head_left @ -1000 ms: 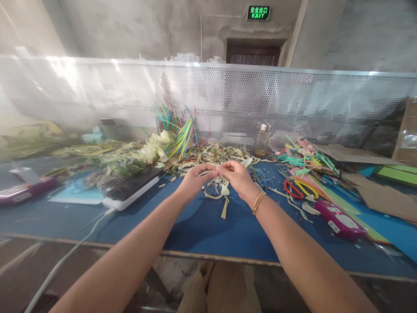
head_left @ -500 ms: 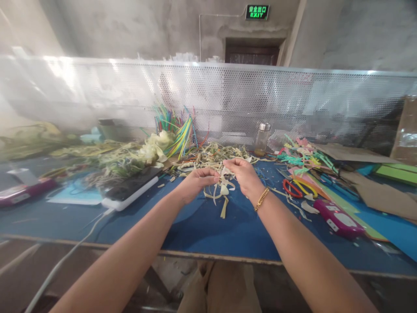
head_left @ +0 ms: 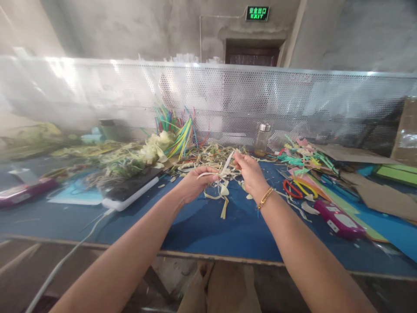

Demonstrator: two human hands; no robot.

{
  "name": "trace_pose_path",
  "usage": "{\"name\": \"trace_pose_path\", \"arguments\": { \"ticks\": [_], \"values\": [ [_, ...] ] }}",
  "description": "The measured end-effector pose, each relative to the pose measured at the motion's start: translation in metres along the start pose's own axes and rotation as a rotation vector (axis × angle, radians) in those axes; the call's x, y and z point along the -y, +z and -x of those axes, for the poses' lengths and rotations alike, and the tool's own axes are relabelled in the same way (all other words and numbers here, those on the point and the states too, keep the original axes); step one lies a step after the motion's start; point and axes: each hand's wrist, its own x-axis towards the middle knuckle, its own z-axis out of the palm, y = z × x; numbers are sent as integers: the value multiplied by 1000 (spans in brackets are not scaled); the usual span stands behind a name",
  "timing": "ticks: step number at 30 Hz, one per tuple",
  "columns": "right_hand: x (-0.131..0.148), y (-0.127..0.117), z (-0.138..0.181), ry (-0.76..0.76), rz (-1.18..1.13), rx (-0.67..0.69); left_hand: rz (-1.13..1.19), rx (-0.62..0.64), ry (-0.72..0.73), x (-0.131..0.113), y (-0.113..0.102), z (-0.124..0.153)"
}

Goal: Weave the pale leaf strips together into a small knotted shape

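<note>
Over the blue table (head_left: 202, 230), my left hand (head_left: 195, 182) is closed in a pinch on pale cream strips (head_left: 219, 171). My right hand (head_left: 250, 171), with a gold bracelet at the wrist, pinches the far end of the same strips and holds it up, so one strip slants between the two hands. More loose cream strips (head_left: 224, 195) lie on the table just below the hands. A heap of mixed strip scraps (head_left: 215, 156) spreads behind them.
A white power strip (head_left: 130, 191) with its cable lies at the left. Red and yellow scissors (head_left: 298, 189) and a magenta device (head_left: 339, 219) lie at the right among coloured paper. A glass jar (head_left: 262, 139) and coloured straws (head_left: 177, 128) stand by the perforated metal screen (head_left: 293, 100).
My right hand has risen and moved slightly right, drawing a cream strip up and taut from my left hand. The left hand has stayed almost in place.
</note>
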Motion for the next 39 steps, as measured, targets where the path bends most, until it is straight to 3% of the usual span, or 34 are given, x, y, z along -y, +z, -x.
{"name": "trace_pose_path", "arguments": {
  "ticks": [9, 14, 23, 26, 29, 33, 39],
  "values": [
    [8, 8, 13, 96, 1, 392, 159, -124, 77, -2, -5, -6],
    [7, 10, 16, -25, 73, 344, 122, -125, 75, -1, -5, -6],
    [0, 13, 15, -65, 158, 324, 52, -115, 130, -3, -2, -5],
    [5, 9, 16, -235, 322, 172, -14, -162, 181, 0, -6, -7],
    [17, 7, 23, -604, 665, -52, -222, -232, 268, 3, -7, -9],
    [25, 14, 35, -879, 952, 51, -507, -269, 365, 4, -6, -7],
    [21, 25, 43, -936, 1111, 152, -683, -265, 464, 5, -10, -6]
  ]
}}
